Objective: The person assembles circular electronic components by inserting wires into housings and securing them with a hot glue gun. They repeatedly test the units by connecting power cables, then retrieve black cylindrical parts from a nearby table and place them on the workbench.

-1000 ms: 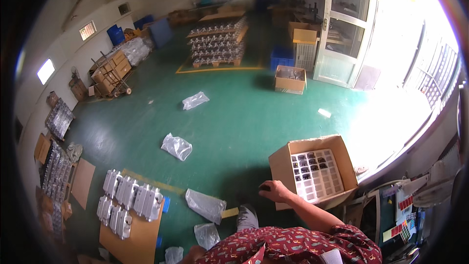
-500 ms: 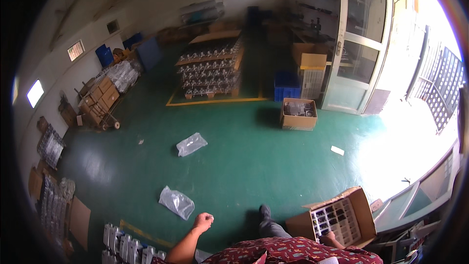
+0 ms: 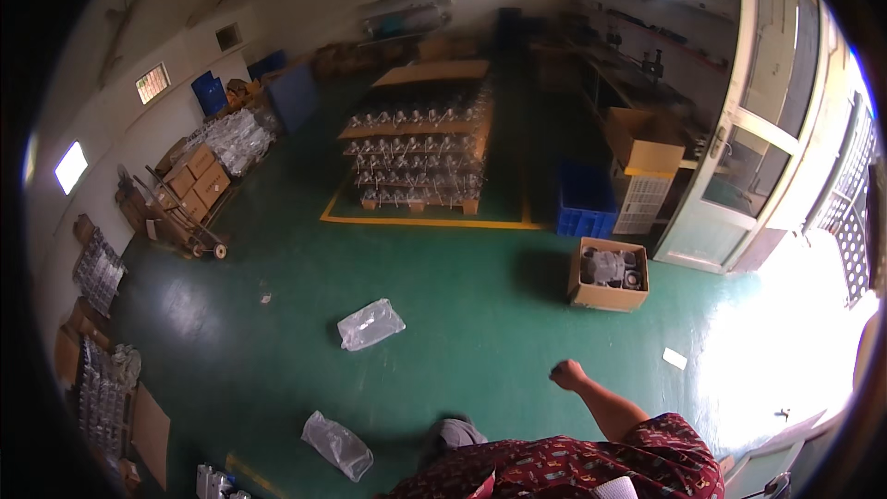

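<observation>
My right hand (image 3: 567, 374) is stretched out ahead over the green floor, its fingers curled closed. The hand is small in the picture, and whatever it may hold is hidden. Nearest to it is an open cardboard box (image 3: 607, 297) farther ahead, filled with grey metal-looking parts, some in clear plastic. Hand and box are apart. My left hand is out of view. To the left lie two clear plastic bags, the nearer bag (image 3: 338, 446) and the farther bag (image 3: 371, 324).
A pallet stack (image 3: 420, 162) of wrapped metal parts stands inside yellow floor lines. Blue crates (image 3: 587, 212) and an open glazed door (image 3: 739, 152) are at the right. A hand truck (image 3: 189, 231) with cartons stands left. Metal parts (image 3: 214, 482) lie at lower left.
My right hand has left the compartmented carton and now reaches forward. My left hand has gone out of view. The view has shifted, and that carton no longer shows.
</observation>
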Demonstrator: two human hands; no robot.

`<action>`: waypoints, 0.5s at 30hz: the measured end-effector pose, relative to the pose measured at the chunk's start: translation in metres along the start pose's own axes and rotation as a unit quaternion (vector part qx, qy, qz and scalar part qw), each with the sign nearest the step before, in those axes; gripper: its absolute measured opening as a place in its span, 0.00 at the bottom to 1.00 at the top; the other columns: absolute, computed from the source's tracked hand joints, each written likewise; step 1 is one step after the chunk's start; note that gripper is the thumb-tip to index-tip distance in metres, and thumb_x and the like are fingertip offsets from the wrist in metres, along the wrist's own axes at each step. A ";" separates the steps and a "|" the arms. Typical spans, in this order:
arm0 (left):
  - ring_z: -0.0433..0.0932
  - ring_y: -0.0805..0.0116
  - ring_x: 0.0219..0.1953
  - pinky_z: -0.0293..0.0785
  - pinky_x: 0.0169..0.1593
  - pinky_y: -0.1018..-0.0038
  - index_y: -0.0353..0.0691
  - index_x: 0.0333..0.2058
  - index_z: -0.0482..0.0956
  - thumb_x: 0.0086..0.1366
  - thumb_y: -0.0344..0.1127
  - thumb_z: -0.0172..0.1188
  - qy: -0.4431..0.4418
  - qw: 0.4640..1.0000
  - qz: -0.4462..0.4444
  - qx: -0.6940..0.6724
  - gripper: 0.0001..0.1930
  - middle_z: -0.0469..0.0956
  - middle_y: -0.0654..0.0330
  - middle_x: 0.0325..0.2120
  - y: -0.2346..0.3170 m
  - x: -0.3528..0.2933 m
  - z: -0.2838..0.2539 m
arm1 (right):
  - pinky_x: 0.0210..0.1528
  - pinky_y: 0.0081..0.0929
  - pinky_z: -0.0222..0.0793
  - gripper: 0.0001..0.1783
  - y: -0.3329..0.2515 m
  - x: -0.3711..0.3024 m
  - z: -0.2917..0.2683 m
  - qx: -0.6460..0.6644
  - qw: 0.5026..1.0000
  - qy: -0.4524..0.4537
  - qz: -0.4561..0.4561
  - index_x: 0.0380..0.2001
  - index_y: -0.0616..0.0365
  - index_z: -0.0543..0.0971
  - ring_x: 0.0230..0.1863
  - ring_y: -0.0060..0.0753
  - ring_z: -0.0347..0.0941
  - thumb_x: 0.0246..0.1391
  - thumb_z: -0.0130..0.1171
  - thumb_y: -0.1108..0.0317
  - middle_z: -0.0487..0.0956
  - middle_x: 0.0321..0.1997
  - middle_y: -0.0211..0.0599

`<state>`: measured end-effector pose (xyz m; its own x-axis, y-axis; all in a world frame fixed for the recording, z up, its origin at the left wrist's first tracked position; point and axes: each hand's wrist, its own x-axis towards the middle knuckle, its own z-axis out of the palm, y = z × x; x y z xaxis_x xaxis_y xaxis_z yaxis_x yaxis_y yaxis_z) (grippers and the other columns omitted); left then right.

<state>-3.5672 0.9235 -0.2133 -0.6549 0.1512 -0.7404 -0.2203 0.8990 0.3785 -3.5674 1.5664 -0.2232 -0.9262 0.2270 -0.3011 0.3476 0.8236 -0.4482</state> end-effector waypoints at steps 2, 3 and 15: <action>0.82 0.55 0.33 0.77 0.36 0.60 0.40 0.29 0.83 0.57 0.43 0.63 -0.008 1.000 0.023 -0.007 0.11 0.82 0.53 0.26 0.018 0.066 -0.003 | 0.39 0.38 0.79 0.15 -0.032 0.067 -0.055 0.085 0.994 0.071 0.015 0.33 0.55 0.86 0.35 0.44 0.82 0.51 0.63 0.55 0.85 0.33 0.44; 0.82 0.54 0.33 0.77 0.37 0.59 0.40 0.29 0.82 0.57 0.43 0.63 -0.002 1.000 0.022 -0.004 0.12 0.82 0.52 0.26 0.029 0.073 -0.023 | 0.37 0.36 0.79 0.15 -0.050 0.102 -0.061 0.150 0.984 0.093 0.011 0.32 0.56 0.85 0.33 0.40 0.82 0.51 0.63 0.56 0.85 0.31 0.42; 0.81 0.64 0.24 0.76 0.31 0.62 0.37 0.25 0.82 0.59 0.42 0.62 0.300 0.928 0.220 0.037 0.13 0.81 0.54 0.20 0.271 0.376 -0.386 | 0.38 0.38 0.80 0.13 -0.024 0.176 -0.015 -0.090 0.951 -0.282 0.088 0.35 0.41 0.87 0.37 0.38 0.84 0.57 0.56 0.54 0.86 0.36 0.28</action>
<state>-4.1529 1.0657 -0.1747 -0.9590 0.2740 -0.0728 0.1991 0.8337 0.5150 -3.7413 1.5943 -0.2528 -0.6129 0.0966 -0.7842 0.4129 0.8854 -0.2136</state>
